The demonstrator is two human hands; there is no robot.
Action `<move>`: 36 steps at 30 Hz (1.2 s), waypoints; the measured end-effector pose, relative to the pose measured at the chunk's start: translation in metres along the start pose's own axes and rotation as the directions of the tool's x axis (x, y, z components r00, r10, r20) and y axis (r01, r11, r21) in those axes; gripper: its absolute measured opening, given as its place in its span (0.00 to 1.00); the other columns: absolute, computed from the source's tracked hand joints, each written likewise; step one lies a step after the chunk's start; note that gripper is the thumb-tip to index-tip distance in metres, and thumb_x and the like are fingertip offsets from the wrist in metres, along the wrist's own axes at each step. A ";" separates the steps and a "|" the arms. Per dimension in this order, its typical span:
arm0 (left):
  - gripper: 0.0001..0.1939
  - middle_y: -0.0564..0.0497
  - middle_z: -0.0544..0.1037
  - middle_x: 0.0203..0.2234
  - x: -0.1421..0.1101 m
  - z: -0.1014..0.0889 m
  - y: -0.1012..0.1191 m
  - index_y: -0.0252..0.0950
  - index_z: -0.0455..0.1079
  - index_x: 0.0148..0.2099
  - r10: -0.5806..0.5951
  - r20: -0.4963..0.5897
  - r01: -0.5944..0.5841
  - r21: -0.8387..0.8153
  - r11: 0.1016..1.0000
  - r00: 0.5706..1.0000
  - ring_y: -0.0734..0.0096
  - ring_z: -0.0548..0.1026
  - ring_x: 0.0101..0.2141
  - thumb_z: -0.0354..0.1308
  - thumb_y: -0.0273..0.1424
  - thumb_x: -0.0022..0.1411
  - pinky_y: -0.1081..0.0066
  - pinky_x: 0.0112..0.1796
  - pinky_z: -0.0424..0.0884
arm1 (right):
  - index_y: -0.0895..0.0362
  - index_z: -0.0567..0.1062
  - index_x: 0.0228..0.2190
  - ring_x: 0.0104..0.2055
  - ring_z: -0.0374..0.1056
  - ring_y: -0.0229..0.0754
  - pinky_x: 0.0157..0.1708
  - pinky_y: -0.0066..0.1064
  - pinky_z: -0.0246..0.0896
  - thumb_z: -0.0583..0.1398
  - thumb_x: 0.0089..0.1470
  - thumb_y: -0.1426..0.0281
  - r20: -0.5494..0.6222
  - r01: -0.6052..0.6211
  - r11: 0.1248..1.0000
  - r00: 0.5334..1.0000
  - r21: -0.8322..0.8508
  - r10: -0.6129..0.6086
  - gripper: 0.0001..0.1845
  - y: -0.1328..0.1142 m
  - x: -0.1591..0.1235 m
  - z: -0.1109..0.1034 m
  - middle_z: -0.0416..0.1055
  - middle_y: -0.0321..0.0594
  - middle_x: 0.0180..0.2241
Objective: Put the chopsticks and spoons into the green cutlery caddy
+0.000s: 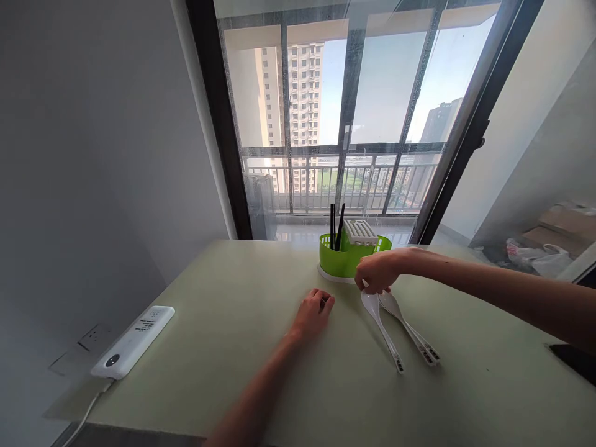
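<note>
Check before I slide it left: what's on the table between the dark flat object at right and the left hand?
The head view shows white spoons between the left hand and the dark flat object, their bowls beside the right hand.

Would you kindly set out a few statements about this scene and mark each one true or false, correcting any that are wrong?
1. The right hand is at the bowl ends of the white spoons. True.
2. The left hand grips one of the white spoons. False: it is apart from them.
3. The black chopsticks stand in the green holder. True.
4. The long white device lies nearest the right hand. False: it lies on the left side of the table.
5. The handles of the white spoons point toward the window. False: they point away from the window.
</note>
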State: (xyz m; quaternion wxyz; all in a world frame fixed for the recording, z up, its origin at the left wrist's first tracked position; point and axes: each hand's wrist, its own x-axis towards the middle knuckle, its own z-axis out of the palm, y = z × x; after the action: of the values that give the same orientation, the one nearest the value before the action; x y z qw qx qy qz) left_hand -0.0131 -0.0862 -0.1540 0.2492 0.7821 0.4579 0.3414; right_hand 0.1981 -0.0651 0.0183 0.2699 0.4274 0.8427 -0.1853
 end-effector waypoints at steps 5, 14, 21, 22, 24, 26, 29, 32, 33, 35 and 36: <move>0.17 0.47 0.77 0.39 0.000 0.000 0.000 0.39 0.73 0.39 0.002 0.000 -0.002 -0.001 1.000 1.000 0.65 0.76 0.38 0.47 0.42 0.70 0.65 0.43 0.72 | 0.57 0.80 0.37 0.28 0.76 0.40 0.29 0.28 0.62 0.57 0.54 0.69 -0.064 0.051 0.999 0.997 -0.017 -0.052 0.13 0.005 -0.004 -0.004 0.79 0.38 0.28; 0.17 0.47 0.76 0.38 0.000 0.001 -0.002 0.38 0.74 0.39 0.013 -0.003 -0.013 0.002 1.000 1.000 0.66 0.76 0.37 0.48 0.41 0.70 0.66 0.42 0.71 | 0.54 0.78 0.42 0.29 0.74 0.37 0.28 0.27 0.56 0.54 0.62 0.65 -0.447 -0.031 0.996 0.894 -0.089 -0.012 0.15 0.009 -0.027 -0.044 0.81 0.38 0.34; 0.17 0.46 0.77 0.38 0.001 0.001 -0.002 0.38 0.74 0.39 0.012 -0.002 -0.012 0.005 1.000 1.000 0.66 0.76 0.37 0.49 0.41 0.69 0.66 0.43 0.72 | 0.55 0.76 0.46 0.34 0.73 0.44 0.33 0.32 0.57 0.48 0.68 0.61 -0.824 -0.390 0.906 0.560 -0.166 0.090 0.20 0.003 -0.052 -0.076 0.80 0.43 0.37; 0.17 0.46 0.77 0.38 0.002 0.001 -0.002 0.38 0.74 0.39 0.013 -0.002 -0.013 0.005 1.000 1.000 0.66 0.76 0.37 0.49 0.41 0.69 0.66 0.43 0.72 | 0.56 0.75 0.47 0.34 0.73 0.45 0.33 0.33 0.57 0.47 0.69 0.61 -0.853 -0.434 0.886 0.513 -0.165 0.092 0.21 0.002 -0.054 -0.078 0.79 0.44 0.38; 0.16 0.45 0.77 0.38 0.002 0.002 -0.003 0.38 0.74 0.39 0.014 -0.004 -0.014 0.004 1.000 1.000 0.65 0.76 0.38 0.49 0.41 0.69 0.65 0.43 0.72 | 0.58 0.74 0.47 0.32 0.73 0.46 0.33 0.34 0.56 0.45 0.69 0.63 -0.886 -0.502 0.848 0.454 -0.169 0.092 0.21 -0.002 -0.055 -0.078 0.79 0.47 0.38; 0.16 0.46 0.77 0.38 0.002 0.002 -0.003 0.38 0.74 0.39 0.016 -0.006 -0.016 0.002 1.000 1.000 0.65 0.76 0.38 0.49 0.40 0.69 0.65 0.43 0.72 | 0.61 0.73 0.46 0.31 0.72 0.47 0.33 0.35 0.55 0.45 0.70 0.65 -0.897 -0.546 0.815 0.434 -0.193 0.079 0.21 -0.004 -0.052 -0.077 0.78 0.50 0.37; 0.16 0.46 0.77 0.38 0.001 0.002 -0.003 0.38 0.74 0.39 0.020 -0.005 -0.020 0.001 1.000 1.000 0.66 0.76 0.36 0.49 0.40 0.69 0.66 0.42 0.72 | 0.63 0.72 0.44 0.30 0.72 0.48 0.32 0.35 0.53 0.45 0.69 0.70 -0.881 -0.575 0.774 0.470 -0.263 0.050 0.17 -0.004 -0.042 -0.073 0.77 0.51 0.36; 0.16 0.47 0.77 0.38 0.000 0.002 -0.004 0.38 0.74 0.39 0.027 -0.003 -0.027 -0.003 1.000 1.000 0.67 0.76 0.36 0.49 0.40 0.70 0.67 0.42 0.71 | 0.63 0.71 0.44 0.31 0.73 0.49 0.32 0.34 0.51 0.48 0.65 0.78 -0.851 -0.575 0.755 0.524 -0.315 0.045 0.13 -0.001 -0.028 -0.068 0.77 0.51 0.34; 0.16 0.46 0.77 0.38 0.000 0.002 -0.003 0.38 0.74 0.39 0.029 -0.002 -0.029 -0.004 1.000 1.000 0.67 0.76 0.36 0.49 0.40 0.70 0.67 0.42 0.71 | 0.63 0.71 0.44 0.32 0.74 0.49 0.32 0.33 0.51 0.49 0.63 0.80 -0.842 -0.571 0.755 0.538 -0.324 0.046 0.13 0.000 -0.023 -0.065 0.77 0.51 0.34; 0.16 0.46 0.77 0.38 0.000 0.002 -0.003 0.38 0.74 0.39 0.029 0.001 -0.029 -0.007 1.000 1.000 0.67 0.76 0.36 0.49 0.40 0.70 0.67 0.41 0.71 | 0.63 0.70 0.44 0.32 0.74 0.50 0.32 0.33 0.51 0.50 0.60 0.83 -0.823 -0.555 0.758 0.566 -0.343 0.041 0.14 0.002 -0.013 -0.061 0.77 0.51 0.33; 0.16 0.46 0.77 0.38 0.000 0.002 -0.003 0.38 0.74 0.39 0.027 0.002 -0.027 -0.007 1.000 1.000 0.67 0.76 0.36 0.49 0.40 0.70 0.67 0.41 0.71 | 0.63 0.71 0.44 0.32 0.74 0.50 0.32 0.33 0.51 0.50 0.60 0.84 -0.815 -0.545 0.758 0.578 -0.357 0.032 0.14 0.002 -0.008 -0.058 0.77 0.51 0.33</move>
State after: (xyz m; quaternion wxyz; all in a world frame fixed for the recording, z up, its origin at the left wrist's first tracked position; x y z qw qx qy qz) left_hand -0.0132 -0.0850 -0.1567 0.2480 0.7876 0.4459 0.3454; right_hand 0.1865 -0.0379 0.0687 0.0278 0.5000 0.8010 0.3280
